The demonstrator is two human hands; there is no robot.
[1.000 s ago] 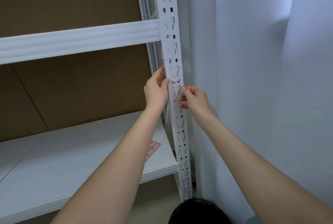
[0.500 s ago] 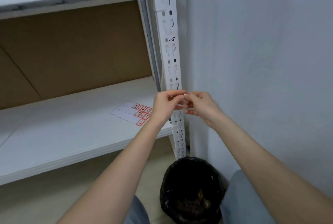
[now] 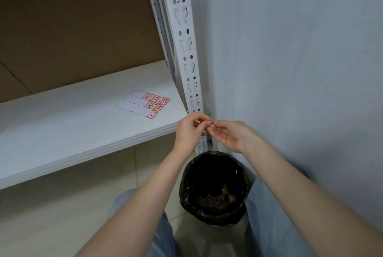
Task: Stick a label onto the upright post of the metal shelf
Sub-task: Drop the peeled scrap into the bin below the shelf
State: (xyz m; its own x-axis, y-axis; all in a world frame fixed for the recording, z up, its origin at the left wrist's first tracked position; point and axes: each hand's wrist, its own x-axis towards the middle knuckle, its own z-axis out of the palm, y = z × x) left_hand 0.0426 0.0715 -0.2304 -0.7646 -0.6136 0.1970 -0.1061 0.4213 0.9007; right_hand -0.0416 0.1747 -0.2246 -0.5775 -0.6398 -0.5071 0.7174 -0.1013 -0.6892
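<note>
The white perforated upright post (image 3: 191, 74) rises at the shelf's right corner. A small label with black marks (image 3: 182, 0) is stuck on it near the top of the view. My left hand (image 3: 189, 131) and my right hand (image 3: 233, 136) meet in front of the post's lower part, above a bin. A tiny pale paper scrap (image 3: 205, 122) is pinched between my left thumb and forefinger. My right fingertips touch its end, with the fingers loosely curled and the palm turned up. A label sheet (image 3: 145, 104) with several red-edged labels lies on the shelf board.
The white shelf board (image 3: 83, 130) runs left from the post, with brown cardboard (image 3: 72, 29) behind it. A black-lined waste bin (image 3: 213, 186) stands on the floor under my hands. A pale wall (image 3: 290, 70) is close on the right. My knees flank the bin.
Both hands left the post where the label now sticks and came down together over the bin. The view tilted downward. My right hand's pinch has loosened.
</note>
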